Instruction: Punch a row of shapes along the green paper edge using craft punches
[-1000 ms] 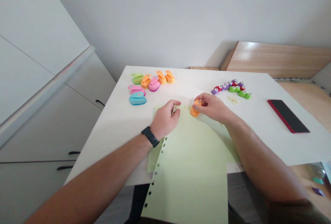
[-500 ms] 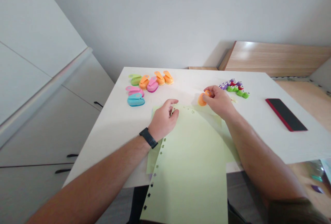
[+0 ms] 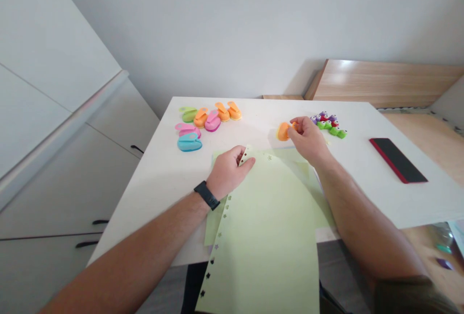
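A large pale green sheet of paper hangs over the table's front edge, with small star and flower shapes punched along its left and top edges. My left hand, with a dark band at the wrist, pinches the sheet's top left corner between thumb and fingers. Just beyond the sheet's top edge, my right hand has its thumb and fingers on an orange craft punch. The punch's far end is partly covered by those fingers. Under the big sheet lies more green paper.
Several craft punches in green, orange, pink and blue stand at the back left of the white table. Small purple, red and green punches cluster at the right. A black and red flat object lies farther right.
My left hand has closed on the sheet's corner, its thumb now over the paper. The orange punch has shifted slightly away from the sheet with my right hand.
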`<state>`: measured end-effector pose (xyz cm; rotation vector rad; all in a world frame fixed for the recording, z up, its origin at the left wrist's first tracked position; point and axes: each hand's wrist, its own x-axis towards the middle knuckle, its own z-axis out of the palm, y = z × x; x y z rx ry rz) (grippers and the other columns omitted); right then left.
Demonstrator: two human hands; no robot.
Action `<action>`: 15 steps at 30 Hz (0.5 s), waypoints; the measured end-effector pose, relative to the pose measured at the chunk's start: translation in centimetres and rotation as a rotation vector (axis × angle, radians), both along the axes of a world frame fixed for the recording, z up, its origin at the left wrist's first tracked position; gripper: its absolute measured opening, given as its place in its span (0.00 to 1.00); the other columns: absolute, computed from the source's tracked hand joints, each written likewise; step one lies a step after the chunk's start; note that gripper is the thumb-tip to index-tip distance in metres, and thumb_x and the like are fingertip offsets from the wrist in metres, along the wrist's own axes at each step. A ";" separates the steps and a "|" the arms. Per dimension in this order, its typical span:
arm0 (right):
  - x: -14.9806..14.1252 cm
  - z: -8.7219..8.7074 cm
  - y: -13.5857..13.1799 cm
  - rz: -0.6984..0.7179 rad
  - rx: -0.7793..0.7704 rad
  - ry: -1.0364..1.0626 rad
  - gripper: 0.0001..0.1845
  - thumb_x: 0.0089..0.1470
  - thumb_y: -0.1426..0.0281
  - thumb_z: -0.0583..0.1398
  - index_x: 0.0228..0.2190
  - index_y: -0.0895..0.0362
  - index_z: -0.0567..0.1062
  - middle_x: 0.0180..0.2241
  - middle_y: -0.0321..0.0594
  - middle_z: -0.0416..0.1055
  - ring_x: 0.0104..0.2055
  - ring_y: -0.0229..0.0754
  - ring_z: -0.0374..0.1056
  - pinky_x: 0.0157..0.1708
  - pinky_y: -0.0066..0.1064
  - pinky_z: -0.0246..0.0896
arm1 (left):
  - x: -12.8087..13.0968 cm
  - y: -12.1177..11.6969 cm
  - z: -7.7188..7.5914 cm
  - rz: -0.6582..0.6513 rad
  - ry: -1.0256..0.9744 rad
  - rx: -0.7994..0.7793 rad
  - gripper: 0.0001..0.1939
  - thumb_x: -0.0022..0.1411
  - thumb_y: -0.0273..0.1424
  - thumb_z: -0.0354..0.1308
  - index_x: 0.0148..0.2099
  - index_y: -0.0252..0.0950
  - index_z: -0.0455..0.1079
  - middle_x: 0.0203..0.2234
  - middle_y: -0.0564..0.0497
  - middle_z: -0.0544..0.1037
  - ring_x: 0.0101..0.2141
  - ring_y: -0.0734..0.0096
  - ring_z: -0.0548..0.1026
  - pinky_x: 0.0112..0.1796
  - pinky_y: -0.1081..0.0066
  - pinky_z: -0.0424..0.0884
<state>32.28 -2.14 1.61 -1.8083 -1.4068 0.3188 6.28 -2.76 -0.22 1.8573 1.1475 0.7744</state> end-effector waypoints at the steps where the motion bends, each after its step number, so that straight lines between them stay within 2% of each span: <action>1: 0.2 0.0 0.1 -0.013 0.016 0.003 0.17 0.53 0.63 0.58 0.45 0.54 0.71 0.26 0.33 0.67 0.25 0.38 0.60 0.25 0.31 0.52 | 0.0 0.0 0.0 -0.025 0.007 -0.008 0.11 0.61 0.39 0.58 0.40 0.37 0.71 0.27 0.54 0.76 0.27 0.72 0.71 0.29 0.73 0.65; 5: 0.7 0.2 0.3 -0.017 0.054 0.032 0.17 0.53 0.65 0.58 0.45 0.54 0.69 0.27 0.33 0.69 0.25 0.38 0.60 0.25 0.30 0.53 | 0.1 -0.1 0.2 -0.075 0.020 -0.025 0.10 0.61 0.39 0.58 0.38 0.37 0.71 0.26 0.55 0.74 0.26 0.75 0.69 0.27 0.74 0.62; 9: 1.3 0.4 0.3 -0.017 0.105 0.014 0.13 0.50 0.67 0.60 0.40 0.54 0.70 0.30 0.36 0.70 0.29 0.39 0.63 0.29 0.31 0.56 | 0.1 0.0 0.1 -0.079 0.037 -0.019 0.11 0.60 0.39 0.58 0.37 0.37 0.71 0.25 0.56 0.74 0.26 0.75 0.68 0.27 0.75 0.61; 15: 1.9 0.7 0.2 -0.013 0.072 0.045 0.10 0.49 0.66 0.61 0.36 0.54 0.70 0.29 0.36 0.70 0.29 0.39 0.62 0.29 0.32 0.56 | 0.0 0.0 0.1 -0.070 0.051 0.000 0.12 0.60 0.40 0.57 0.38 0.36 0.72 0.25 0.56 0.74 0.25 0.75 0.67 0.27 0.75 0.61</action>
